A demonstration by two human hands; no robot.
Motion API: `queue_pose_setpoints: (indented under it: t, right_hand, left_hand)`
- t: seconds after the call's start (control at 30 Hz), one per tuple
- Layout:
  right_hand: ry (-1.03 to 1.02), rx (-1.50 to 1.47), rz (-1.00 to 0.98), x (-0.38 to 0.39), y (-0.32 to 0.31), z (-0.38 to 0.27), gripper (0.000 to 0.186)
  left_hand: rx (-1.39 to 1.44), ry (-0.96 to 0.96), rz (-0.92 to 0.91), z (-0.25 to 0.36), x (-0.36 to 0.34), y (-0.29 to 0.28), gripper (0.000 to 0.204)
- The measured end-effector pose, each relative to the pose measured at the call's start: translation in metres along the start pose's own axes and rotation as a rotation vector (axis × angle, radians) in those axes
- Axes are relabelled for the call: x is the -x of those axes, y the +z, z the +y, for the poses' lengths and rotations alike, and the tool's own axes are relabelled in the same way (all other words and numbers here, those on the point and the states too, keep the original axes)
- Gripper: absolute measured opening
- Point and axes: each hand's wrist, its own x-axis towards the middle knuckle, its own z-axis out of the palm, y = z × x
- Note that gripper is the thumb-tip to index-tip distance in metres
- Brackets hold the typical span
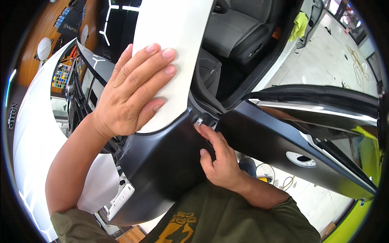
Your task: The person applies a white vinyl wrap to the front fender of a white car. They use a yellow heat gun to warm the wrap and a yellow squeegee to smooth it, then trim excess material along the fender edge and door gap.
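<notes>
**Hands on a car pillar**

The left hand [131, 91] lies open, fingers spread flat on the white pillar panel [172, 44] at eleven o'clock. The right hand [219, 158], at six o'clock, curls its fingers around the black fender panel [162, 162] edge beside the open black door [283, 137].

white pillar [174, 48]: top cut by edge | right hand [221, 160] fingertips hidden in door gap
</notes>
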Motion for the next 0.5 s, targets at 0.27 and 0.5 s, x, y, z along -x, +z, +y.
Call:
queue_pose_setpoints:
  t: [0.27, 0.5]
  right_hand:
    - [0.076, 0.055, 0.123, 0.034, -0.007, 0.011, 0.053]
    - [0.212, 0.258, 0.299, 0.108, 0.000, 0.040, 0.047]
  left_hand:
    - [-0.053, 0.041, 0.020, -0.002, -0.003, 0.002, 0.050]
    - [-0.379, 0.096, 0.009, 0.012, -0.003, 0.007, 0.044]
